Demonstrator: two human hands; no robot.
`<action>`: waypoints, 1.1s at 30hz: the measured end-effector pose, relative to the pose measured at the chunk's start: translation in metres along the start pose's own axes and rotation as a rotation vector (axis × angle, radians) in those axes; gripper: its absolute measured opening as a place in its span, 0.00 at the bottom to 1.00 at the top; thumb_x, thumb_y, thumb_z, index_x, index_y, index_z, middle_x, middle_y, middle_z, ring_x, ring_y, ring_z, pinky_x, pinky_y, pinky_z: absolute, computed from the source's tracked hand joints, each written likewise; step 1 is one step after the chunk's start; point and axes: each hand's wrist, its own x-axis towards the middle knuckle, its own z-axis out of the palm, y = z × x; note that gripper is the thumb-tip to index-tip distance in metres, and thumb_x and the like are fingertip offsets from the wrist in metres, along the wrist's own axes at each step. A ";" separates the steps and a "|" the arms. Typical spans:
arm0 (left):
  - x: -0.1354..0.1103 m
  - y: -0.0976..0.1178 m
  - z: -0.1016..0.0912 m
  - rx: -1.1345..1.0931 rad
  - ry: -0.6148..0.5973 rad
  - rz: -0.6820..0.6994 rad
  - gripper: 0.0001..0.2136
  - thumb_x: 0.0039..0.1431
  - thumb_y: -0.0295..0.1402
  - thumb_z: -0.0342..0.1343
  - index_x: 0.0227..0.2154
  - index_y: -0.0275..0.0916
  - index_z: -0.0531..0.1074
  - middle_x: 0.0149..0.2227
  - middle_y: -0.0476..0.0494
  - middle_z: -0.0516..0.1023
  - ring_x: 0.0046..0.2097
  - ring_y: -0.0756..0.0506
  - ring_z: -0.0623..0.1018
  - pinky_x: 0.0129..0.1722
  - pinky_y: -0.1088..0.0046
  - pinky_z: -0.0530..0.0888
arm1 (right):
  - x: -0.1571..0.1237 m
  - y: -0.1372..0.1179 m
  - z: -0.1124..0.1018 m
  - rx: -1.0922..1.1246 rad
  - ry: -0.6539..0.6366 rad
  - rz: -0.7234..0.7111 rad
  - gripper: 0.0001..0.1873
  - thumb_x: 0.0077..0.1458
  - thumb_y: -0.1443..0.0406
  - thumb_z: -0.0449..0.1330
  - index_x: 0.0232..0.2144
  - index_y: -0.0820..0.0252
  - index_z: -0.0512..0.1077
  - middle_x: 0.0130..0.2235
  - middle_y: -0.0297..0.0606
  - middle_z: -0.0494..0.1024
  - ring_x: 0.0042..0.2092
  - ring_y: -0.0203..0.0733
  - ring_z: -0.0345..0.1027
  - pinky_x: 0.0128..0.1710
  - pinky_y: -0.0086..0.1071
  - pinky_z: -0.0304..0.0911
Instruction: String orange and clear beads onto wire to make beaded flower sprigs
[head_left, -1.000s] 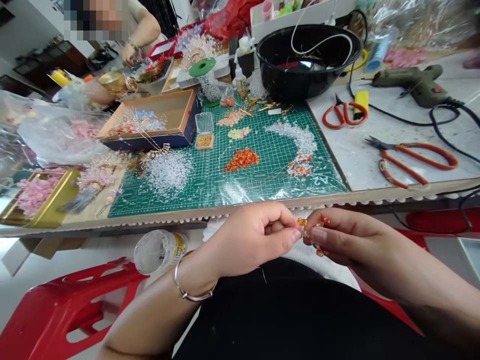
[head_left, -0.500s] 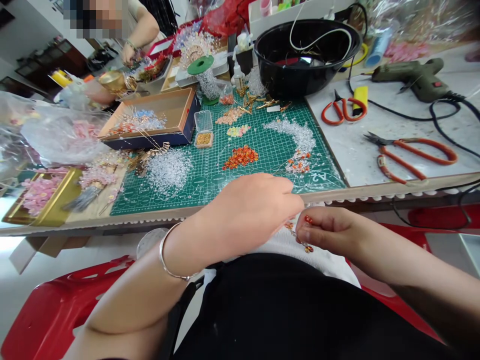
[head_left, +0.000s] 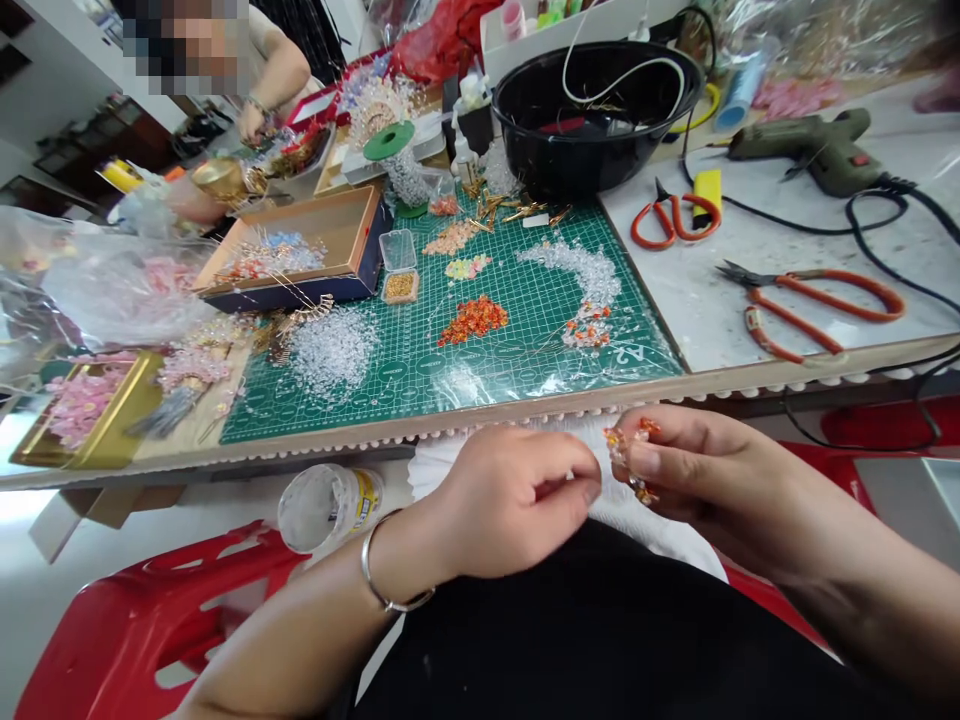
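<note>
My left hand (head_left: 517, 495) is curled in a pinch just below the table edge, thumb against fingertips; what it holds is too small to make out. Beside it, my right hand (head_left: 690, 465) pinches a small cluster of orange and clear beads (head_left: 628, 445). The two hands nearly touch at the fingertips, over my lap. A silver bangle (head_left: 386, 575) circles my left wrist. On the green cutting mat (head_left: 480, 350) above lie a pile of orange beads (head_left: 474, 320) and heaps of clear beads (head_left: 330, 350).
Orange-handled cutters (head_left: 814, 305) and scissors (head_left: 671, 220) lie on the white top at right, near a green glue gun (head_left: 814, 150) and cables. A black bowl (head_left: 592, 110) stands behind the mat. A cardboard tray (head_left: 300, 250) sits left. Another person (head_left: 255, 80) works at far left. Red stool (head_left: 150, 620) below.
My left hand, which had reached up over the mat's front edge half a second ago, has come back down to my right hand. The right hand has lifted slightly with the beads.
</note>
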 end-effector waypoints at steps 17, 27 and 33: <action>0.016 0.025 -0.025 0.651 -0.048 0.411 0.09 0.63 0.23 0.50 0.31 0.34 0.75 0.30 0.45 0.73 0.31 0.47 0.68 0.31 0.67 0.64 | 0.012 0.002 0.000 -0.203 0.012 0.016 0.14 0.51 0.56 0.71 0.25 0.56 0.73 0.29 0.33 0.71 0.34 0.42 0.63 0.34 0.34 0.61; -0.009 -0.016 -0.008 0.034 -0.005 -0.240 0.09 0.68 0.35 0.51 0.35 0.38 0.73 0.28 0.50 0.77 0.30 0.49 0.75 0.31 0.74 0.70 | 0.013 0.010 0.016 0.049 0.094 -0.020 0.22 0.50 0.46 0.68 0.28 0.58 0.72 0.24 0.26 0.53 0.23 0.30 0.38 0.21 0.29 0.38; -0.010 -0.009 -0.018 -0.069 0.092 -0.115 0.10 0.68 0.35 0.52 0.45 0.38 0.76 0.48 0.40 0.81 0.50 0.43 0.78 0.53 0.64 0.72 | 0.023 0.003 0.033 -0.146 0.146 -0.091 0.21 0.56 0.47 0.65 0.27 0.57 0.71 0.25 0.28 0.59 0.26 0.34 0.48 0.24 0.28 0.49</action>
